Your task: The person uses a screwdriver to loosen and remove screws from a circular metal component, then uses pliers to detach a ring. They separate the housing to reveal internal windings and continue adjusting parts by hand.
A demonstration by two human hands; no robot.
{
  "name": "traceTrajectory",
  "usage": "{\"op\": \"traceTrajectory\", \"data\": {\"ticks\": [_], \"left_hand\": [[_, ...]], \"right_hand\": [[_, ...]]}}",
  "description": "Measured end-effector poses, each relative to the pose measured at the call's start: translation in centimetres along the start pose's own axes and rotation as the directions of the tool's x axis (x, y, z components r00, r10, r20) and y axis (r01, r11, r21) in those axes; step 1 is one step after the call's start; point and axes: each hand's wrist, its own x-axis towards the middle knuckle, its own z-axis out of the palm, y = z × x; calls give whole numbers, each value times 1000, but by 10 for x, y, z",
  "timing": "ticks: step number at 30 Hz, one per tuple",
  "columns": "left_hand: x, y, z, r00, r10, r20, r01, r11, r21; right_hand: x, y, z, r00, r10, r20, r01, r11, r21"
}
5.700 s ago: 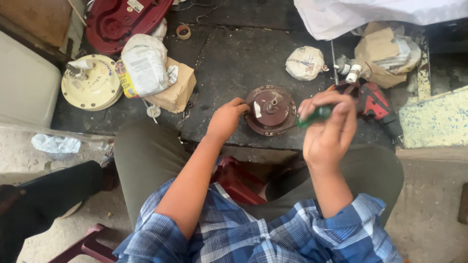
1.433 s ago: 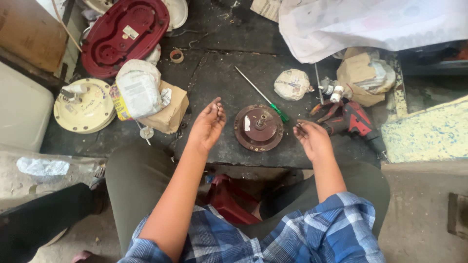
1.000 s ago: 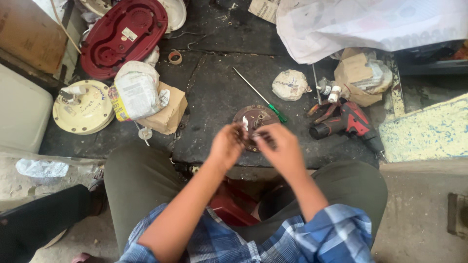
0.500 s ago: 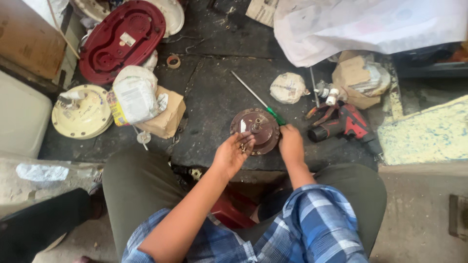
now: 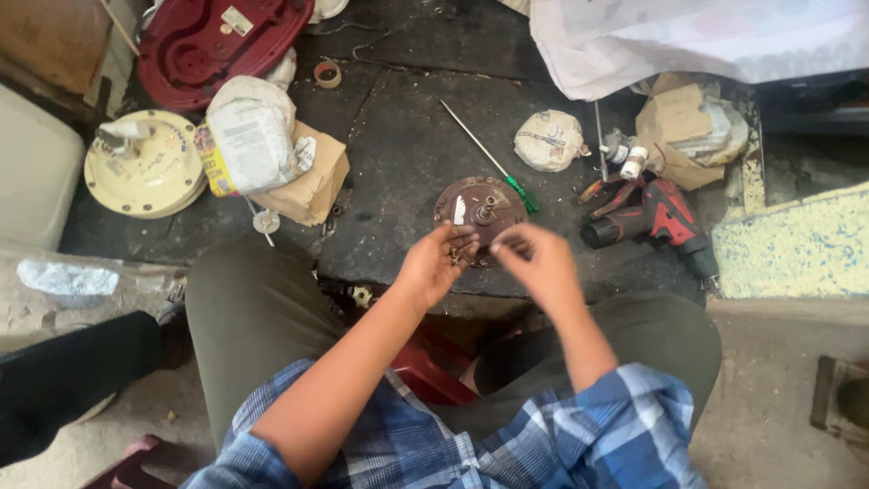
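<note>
A round rusty motor housing [image 5: 478, 205] with a short centre shaft lies on the dark floor slab in front of my knees. My left hand [image 5: 437, 264] hovers at its near edge, palm cupped, with a few small dark screws [image 5: 455, 256] in the fingers. Just to the right is my right hand [image 5: 540, 263], blurred, its fingertips drawn together and pointing at the left palm. A long screwdriver with a green handle [image 5: 517, 190] lies on the floor, touching the housing's far right side.
A red cordless drill [image 5: 654, 214] lies to the right, beside crumpled paper and cardboard [image 5: 681, 119]. A cardboard box [image 5: 312, 178] under a white bag, a cream round cover [image 5: 145, 164] and a red round cover [image 5: 213, 41] sit to the left. White cloth [image 5: 688, 36] hangs at the far right.
The screwdriver has left my right hand and lies on the floor. Both hands have come together at the housing's near edge, with the right hand moving left toward the left palm.
</note>
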Motion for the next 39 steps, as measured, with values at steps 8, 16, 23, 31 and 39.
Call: {"op": "traceTrajectory", "data": {"ticks": [8,16,23,31,39], "left_hand": [[7,-3,-2,997,51,-61,-51,999,-5],[9,7,-29,957,127,-261,-154,984,-86],[4,-9,-23,919,195,-342,9,858,513],[7,-13,-24,873,448,-190,-22,426,904],[3,-16,-22,887,396,-237,8,498,867]], "right_hand": [[-10,-8,12,990,-125,-69,118,988,-97],[-9,-3,33,888,-450,99,446,785,-430],[-6,-4,36,879,-446,169,461,701,-545],[-9,1,40,886,-411,214,439,595,-673],[-10,-3,34,844,-481,237,513,597,-617]]}}
